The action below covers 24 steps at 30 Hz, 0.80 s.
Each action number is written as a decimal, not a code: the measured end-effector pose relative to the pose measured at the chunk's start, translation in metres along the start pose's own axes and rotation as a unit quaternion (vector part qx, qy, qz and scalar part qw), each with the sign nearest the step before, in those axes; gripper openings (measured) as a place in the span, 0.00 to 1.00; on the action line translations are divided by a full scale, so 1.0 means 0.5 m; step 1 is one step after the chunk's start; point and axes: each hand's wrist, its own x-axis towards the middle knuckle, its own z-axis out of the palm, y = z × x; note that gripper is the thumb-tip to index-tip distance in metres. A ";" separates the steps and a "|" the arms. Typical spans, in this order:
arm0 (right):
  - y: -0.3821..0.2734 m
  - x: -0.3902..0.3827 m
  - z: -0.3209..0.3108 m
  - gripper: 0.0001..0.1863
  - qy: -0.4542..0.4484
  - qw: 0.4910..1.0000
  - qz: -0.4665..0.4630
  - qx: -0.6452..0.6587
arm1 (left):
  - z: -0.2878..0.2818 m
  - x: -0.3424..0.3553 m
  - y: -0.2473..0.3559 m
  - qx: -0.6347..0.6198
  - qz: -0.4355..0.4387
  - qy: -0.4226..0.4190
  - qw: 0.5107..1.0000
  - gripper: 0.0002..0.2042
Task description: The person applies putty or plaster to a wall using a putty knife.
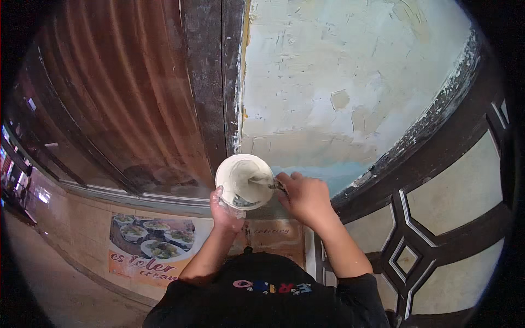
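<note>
Right grip (304, 198): clamped on the tool (281, 189), which enters the tub (224, 175) from 3 o'clock; a firm hold should give you control.
Left grip (225, 213): clamped on the tub at 7 o'clock, thumb at the rim; brace it against your strokes.
Tub: ahead of you at 12 o'clock, mouth facing up.
Paste (240, 176): pale, smeared up the inside; you'd do best drawing it inward from the sides.
Wall (306, 71): patchy, at 1 o'clock from the tub; avoid bumping it.
</note>
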 end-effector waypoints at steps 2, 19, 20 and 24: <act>0.008 0.007 -0.006 0.13 0.013 0.999 -0.014 0.032 | 0.003 -0.007 0.001 0.001 -0.022 -0.003 1.000 0.26; 0.170 -0.032 0.040 0.12 -0.081 0.965 0.033 0.247 | -0.009 -0.019 -0.008 -0.061 -0.030 -0.017 0.998 0.27; 0.188 -0.031 0.056 0.13 -0.122 0.963 0.054 0.235 | -0.014 -0.016 -0.009 -0.064 -0.027 -0.016 0.997 0.27; 0.226 -0.047 0.094 0.15 -0.143 0.946 0.065 0.283 | -0.022 -0.025 -0.008 -0.049 -0.029 0.002 0.998 0.29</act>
